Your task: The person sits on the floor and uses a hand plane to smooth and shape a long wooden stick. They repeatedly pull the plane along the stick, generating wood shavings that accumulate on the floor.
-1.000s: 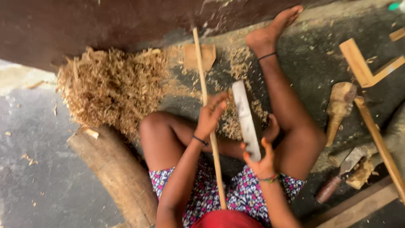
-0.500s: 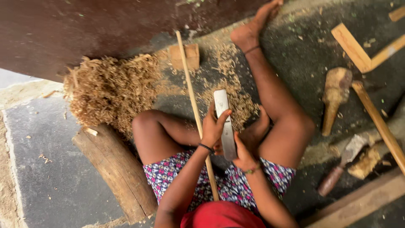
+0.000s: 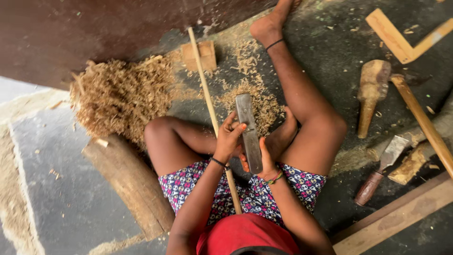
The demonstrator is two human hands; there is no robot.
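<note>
I sit on the floor with one leg stretched out and the other folded. My left hand point(image 3: 230, 138), with a black wristband, grips the left edge of a flat grey metal blade point(image 3: 247, 123). From below and the right, my right hand point(image 3: 265, 161), which wears a beaded bracelet, cups the blade's near end. The blade stands nearly upright in the view, above my lap. A long thin wooden stick point(image 3: 203, 71) runs from my lap, passing just left of the blade, to a small wooden block point(image 3: 204, 53).
A heap of wood shavings point(image 3: 120, 97) lies left, more shavings point(image 3: 264, 101) near my foot. A thick log point(image 3: 130, 182) rests by my left thigh. At right lie a wooden mallet point(image 3: 370, 94), a long handle point(image 3: 420, 118), a rusty chisel point(image 3: 380, 172), a wooden square point(image 3: 396, 38) and a plank point(image 3: 401, 212).
Both hands have drawn the blade in from over the shavings toward my lap and turned it more upright. My left hand has shifted from the stick onto the blade.
</note>
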